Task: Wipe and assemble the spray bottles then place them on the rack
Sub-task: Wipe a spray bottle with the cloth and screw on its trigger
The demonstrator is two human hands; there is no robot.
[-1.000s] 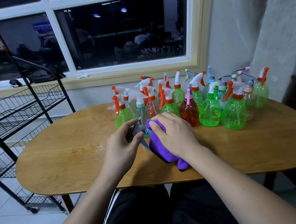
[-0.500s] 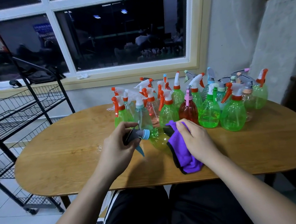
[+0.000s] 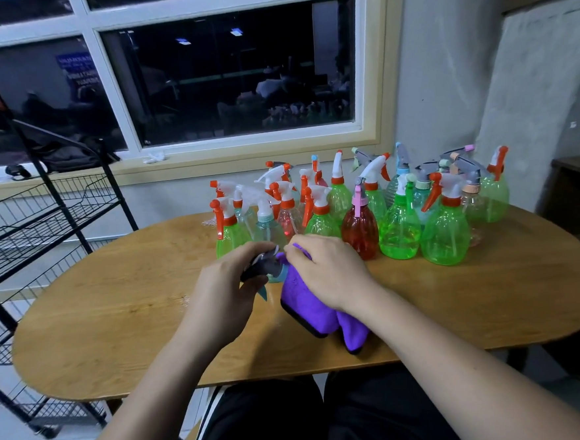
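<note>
Your left hand curls round the grey plastic trigger of the spray bottle, above the oval wooden table. Your right hand clutches the plush purple cloth wrapped over its body

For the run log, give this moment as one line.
wiping | left hand grips spray head | right hand grips purple cloth

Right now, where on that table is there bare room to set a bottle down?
Bare wood: the left end of the table, between the left hand and the rack; and the right end, in front of the bottles, right of the right hand. Crowded: the far middle, packed with bottles, and the centre, where the hands grip a sprayer and the cloth.
</note>
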